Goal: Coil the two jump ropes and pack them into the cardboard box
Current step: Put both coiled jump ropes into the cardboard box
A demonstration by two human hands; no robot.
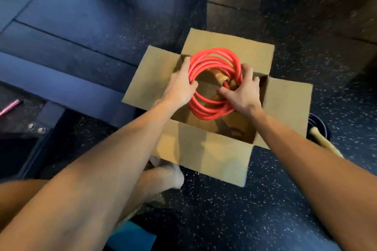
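A red jump rope (212,112), wound into a round coil with wooden handles in its middle, hangs over the open cardboard box (206,155). My left hand (180,89) grips the coil's left side. On the right side, my right hand (240,96) holds the coil and the handles. The box stands on the dark speckled floor with all its flaps folded out. A second, dark rope (319,126) with a wooden handle (324,143) lies on the floor just right of the box, partly hidden by the right flap.
Blue gym mats (71,26) cover the floor to the left and behind. A pink stick-like object (10,107) lies at the far left. My bare leg and foot (163,177) rest against the box's near left corner.
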